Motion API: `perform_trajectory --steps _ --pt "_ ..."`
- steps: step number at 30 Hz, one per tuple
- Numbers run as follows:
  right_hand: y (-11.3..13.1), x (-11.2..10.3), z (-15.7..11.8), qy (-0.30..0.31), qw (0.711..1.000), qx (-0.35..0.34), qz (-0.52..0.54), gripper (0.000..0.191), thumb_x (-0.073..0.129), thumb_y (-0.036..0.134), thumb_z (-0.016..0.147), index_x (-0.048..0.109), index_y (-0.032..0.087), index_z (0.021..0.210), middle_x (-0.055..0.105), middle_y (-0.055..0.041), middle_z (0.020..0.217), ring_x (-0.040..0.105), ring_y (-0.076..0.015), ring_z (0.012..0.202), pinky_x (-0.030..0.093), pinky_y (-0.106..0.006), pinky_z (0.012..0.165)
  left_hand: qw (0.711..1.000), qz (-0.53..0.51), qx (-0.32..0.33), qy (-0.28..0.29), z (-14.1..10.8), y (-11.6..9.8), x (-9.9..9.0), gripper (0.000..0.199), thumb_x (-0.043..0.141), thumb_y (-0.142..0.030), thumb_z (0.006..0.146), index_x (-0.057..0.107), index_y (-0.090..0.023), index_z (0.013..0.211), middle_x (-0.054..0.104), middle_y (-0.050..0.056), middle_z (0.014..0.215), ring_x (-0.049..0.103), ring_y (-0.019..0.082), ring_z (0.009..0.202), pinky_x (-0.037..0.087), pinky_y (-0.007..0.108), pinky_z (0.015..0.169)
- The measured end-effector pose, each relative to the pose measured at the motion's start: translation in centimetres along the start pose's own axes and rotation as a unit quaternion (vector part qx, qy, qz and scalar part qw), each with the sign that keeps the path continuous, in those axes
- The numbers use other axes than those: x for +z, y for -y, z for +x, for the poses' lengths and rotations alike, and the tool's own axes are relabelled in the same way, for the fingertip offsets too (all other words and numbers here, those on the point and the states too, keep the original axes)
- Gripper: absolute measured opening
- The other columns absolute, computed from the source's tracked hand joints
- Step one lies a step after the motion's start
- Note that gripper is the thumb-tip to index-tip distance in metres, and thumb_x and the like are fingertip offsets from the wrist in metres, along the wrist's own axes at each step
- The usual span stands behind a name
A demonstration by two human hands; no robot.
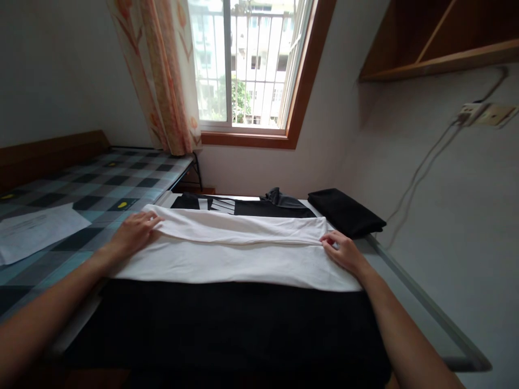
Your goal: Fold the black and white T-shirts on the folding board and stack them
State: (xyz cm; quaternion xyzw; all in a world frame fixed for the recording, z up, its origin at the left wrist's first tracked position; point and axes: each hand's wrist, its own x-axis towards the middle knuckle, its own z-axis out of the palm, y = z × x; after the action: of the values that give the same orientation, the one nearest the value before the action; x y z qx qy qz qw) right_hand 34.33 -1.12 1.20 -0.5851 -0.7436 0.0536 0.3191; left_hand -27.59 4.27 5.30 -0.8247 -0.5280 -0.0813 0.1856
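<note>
A white cloth (227,262) lies spread across the table, with its far part folded over into a band that runs from side to side. My left hand (138,232) grips the left end of this band, thumb and fingers closed on its edge. At the right end, my right hand (340,249) pinches the fold's near edge. Black fabric (239,329) stretches from the white cloth toward me; whether the two are one garment I cannot tell. Just beyond the band is a black garment (253,208) with white stripes, partly covered by the white cloth.
A folded black cloth (344,210) sits at the table's far right. To the left is a bed with a checked mattress (141,173), and paper sheets (40,229) lie on it. A curtain (166,81) hangs by the window. Cables (421,162) run down the right wall.
</note>
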Motion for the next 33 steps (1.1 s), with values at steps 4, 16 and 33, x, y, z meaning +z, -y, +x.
perform_trajectory --steps 4,16,33 --pt "-0.4 0.0 0.0 0.005 1.000 0.002 -0.004 0.020 0.053 0.033 0.082 0.068 0.021 0.084 0.065 -0.0041 0.079 0.060 -0.0188 0.069 0.049 -0.032 0.068 0.994 0.069 -0.066 0.045 -2.1 3.2 -0.7 0.034 0.031 -0.016 0.090 0.064 -0.019 0.098 0.064 0.004 0.102 0.057 0.017 0.086 0.041 0.029 0.078" --pt "-0.4 -0.1 0.1 -0.002 0.999 -0.015 -0.029 0.026 0.052 0.038 0.083 0.071 0.022 0.076 0.064 -0.0063 0.078 0.060 -0.0208 0.073 0.049 -0.034 0.072 0.992 0.044 -0.035 0.111 -3.9 4.1 -2.5 0.039 0.030 -0.020 0.089 0.069 -0.022 0.091 0.064 0.002 0.092 0.057 0.017 0.081 0.037 0.029 0.077" --pt "-0.2 0.0 -0.1 -0.018 0.986 0.002 -0.165 0.040 0.046 0.046 0.088 0.073 0.021 0.071 0.068 -0.0072 0.087 0.058 -0.0230 0.086 0.043 -0.036 0.080 0.977 -0.010 -0.109 0.182 -5.4 6.6 -1.2 0.053 0.028 -0.048 0.084 0.068 -0.028 0.112 0.066 -0.002 0.109 0.062 0.019 0.086 0.043 0.030 0.075"
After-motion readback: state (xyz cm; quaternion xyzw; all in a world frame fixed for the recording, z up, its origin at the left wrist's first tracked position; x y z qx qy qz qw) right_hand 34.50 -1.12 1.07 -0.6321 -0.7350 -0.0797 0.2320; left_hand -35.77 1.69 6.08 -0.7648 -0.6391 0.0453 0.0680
